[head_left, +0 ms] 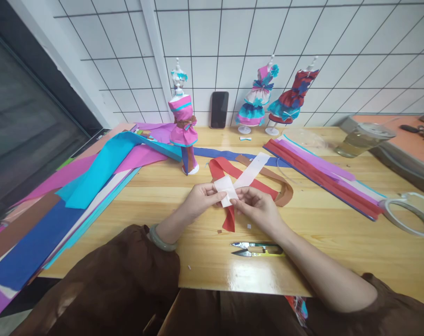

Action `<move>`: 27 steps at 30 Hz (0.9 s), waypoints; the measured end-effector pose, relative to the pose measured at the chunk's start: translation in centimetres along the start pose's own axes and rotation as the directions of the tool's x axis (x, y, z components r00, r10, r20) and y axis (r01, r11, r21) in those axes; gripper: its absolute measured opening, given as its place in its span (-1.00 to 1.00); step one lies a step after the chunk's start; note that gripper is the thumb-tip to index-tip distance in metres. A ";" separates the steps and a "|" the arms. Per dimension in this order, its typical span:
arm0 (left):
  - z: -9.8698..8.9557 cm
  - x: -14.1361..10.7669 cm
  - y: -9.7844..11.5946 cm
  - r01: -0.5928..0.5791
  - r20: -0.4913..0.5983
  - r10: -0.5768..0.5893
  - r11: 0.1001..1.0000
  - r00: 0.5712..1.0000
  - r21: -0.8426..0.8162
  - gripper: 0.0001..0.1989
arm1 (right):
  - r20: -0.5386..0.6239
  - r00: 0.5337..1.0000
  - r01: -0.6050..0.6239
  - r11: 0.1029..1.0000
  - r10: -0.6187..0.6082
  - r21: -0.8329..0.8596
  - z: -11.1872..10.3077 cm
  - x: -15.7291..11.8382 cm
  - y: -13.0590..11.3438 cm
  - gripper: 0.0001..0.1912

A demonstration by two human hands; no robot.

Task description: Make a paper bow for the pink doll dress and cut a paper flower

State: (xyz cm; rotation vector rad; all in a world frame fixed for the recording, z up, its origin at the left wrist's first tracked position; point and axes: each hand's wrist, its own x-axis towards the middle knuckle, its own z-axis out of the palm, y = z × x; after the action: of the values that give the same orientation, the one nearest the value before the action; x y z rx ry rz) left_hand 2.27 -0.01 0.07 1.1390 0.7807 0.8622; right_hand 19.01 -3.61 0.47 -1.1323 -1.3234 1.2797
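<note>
A small white paper piece point(226, 189) is held between both hands above the middle of the wooden table. My left hand point(205, 198) pinches its left side, with the thumb on top. On the other side, my right hand point(255, 203) is closed on its lower right edge. A white strip point(252, 170) extends up and right from behind the fingers; whether it joins the held piece is unclear. Red strips point(228, 219) lie beneath and behind the hands. Thread snips point(257, 249) lie nearer the front edge, below my right hand.
A dressed mini mannequin point(183, 121) stands behind the hands, with two more point(255, 102) point(294, 100) at the back right. A phone point(219, 109) leans on the wall. Colored paper strips point(40, 242) cover the left; folded strips point(323, 177) and a cup point(364, 137) are at right.
</note>
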 end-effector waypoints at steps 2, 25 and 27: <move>0.0 0.0 0.0 -0.009 -0.005 0.009 1.000 1.000 0.017 -0.69 | 0.018 1.000 0.003 1.000 -0.004 0.030 0.0 0.0 0.0 -0.70; 0.0 -0.2 -0.2 0.043 0.047 -0.047 0.996 0.998 0.072 -0.73 | 0.018 1.000 0.010 0.998 -0.009 -0.059 0.0 -0.2 -0.7 -0.82; 0.0 -0.2 -0.3 0.050 0.037 -0.053 0.996 0.998 0.077 -0.74 | 0.025 1.000 0.003 0.998 -0.001 -0.058 0.1 -0.2 -0.8 -0.80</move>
State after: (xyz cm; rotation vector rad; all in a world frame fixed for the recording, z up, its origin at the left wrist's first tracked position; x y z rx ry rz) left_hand 2.22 -0.24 -0.16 1.1940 0.8129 0.7703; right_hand 18.96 -3.87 1.23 -1.1583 -1.3874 1.2644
